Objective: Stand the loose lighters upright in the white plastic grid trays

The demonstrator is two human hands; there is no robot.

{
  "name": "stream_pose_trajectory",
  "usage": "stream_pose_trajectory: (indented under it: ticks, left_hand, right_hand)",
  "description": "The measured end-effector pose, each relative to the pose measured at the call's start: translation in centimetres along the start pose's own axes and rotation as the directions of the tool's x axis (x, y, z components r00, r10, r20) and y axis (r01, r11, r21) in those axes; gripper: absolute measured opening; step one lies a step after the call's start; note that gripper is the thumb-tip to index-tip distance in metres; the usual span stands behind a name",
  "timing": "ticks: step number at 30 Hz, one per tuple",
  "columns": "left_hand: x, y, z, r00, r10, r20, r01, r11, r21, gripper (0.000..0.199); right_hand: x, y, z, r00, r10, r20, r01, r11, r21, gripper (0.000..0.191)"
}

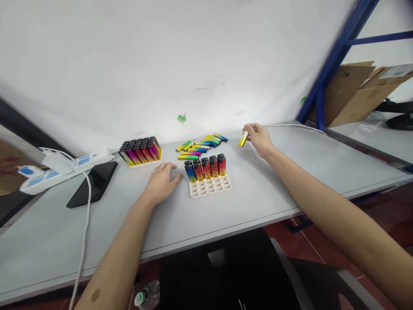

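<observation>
My right hand [257,137] pinches a yellow metallic lighter [243,138] above the table, right of a loose pile of lighters [203,144]. My left hand [162,181] lies on the table with its fingers apart, holding nothing, left of a white rack [211,188]. Red lighters [206,168] and a blue one [190,172] stand upright in the rack's back part, while its front slots are bare. At the left, a second white rack [146,164] is packed with upright multicoloured lighters [141,150].
A black phone [93,184] lies at the left beside a white power strip [51,176] and a white cable [84,241]. Behind the grey table [258,193] is a white wall. Cardboard boxes [364,97] sit beyond a blue frame [335,56] at the right.
</observation>
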State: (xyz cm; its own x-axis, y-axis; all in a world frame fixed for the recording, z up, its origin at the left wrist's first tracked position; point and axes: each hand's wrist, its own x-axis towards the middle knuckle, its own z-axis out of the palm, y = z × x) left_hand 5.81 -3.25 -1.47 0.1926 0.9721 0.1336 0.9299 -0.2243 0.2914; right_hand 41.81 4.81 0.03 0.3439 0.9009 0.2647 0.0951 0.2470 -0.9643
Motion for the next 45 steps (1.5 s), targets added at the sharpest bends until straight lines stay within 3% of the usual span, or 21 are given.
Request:
stream_pose_trajectory:
  ticks: [3, 10, 15, 20, 24, 30, 35, 45]
  left_hand:
    - [0.0, 0.2, -0.1, 1.000, -0.015, 0.008, 0.015, 1.000, 0.005, 0.054]
    - [0.0, 0.3, -0.2, 1.000, -0.011, 0.007, 0.011, 1.000, 0.011, 0.054]
    - [0.0, 0.2, -0.2, 1.000, -0.007, 0.001, 0.007, 1.000, 0.006, 0.052]
    - [0.0, 0.1, -0.1, 1.000, -0.001, -0.004, 0.001, 1.000, -0.002, 0.052]
    - [0.0, 0.2, -0.1, 1.000, -0.006, 0.001, 0.006, 1.000, 0.000, 0.053]
    - [0.0, 0.2, -0.1, 1.000, -0.011, -0.001, 0.011, 1.000, -0.002, 0.053]
    - [0.1, 0.0, 0.0, 1.000, -0.001, -0.010, 0.001, 1.000, 0.004, 0.054]
    - [0.1, -0.3, 0.2, 1.000, -0.003, -0.022, 0.003, 1.000, -0.008, 0.053]
  right_hand:
    - [-1.1, -1.1, 0.5, 0.991, 0.121, 0.061, -0.129, 0.977, 0.167, 0.025]
    - [-2.3, -2.2, 1.1, 0.907, 0.343, 0.245, -0.387, 0.907, 0.164, 0.036]
    - [-2.7, -2.1, 1.2, 0.877, 0.300, 0.375, -0.392, 0.899, 0.197, 0.013]
    - [-3.0, -2.4, 1.2, 0.861, 0.272, 0.430, -0.390, 0.896, 0.213, 0.032]
    - [-2.6, -2.4, 1.2, 0.827, 0.337, 0.449, -0.452, 0.874, 0.176, 0.049]
    - [-2.5, -2.3, 1.3, 0.807, 0.348, 0.478, -0.477, 0.860, 0.180, 0.051]
    - [-2.9, -2.8, 1.6, 0.846, 0.376, 0.377, -0.470, 0.861, 0.196, 0.039]
    - [-3.4, -2.9, 2.2, 0.860, 0.337, 0.382, -0.442, 0.867, 0.230, 0.034]
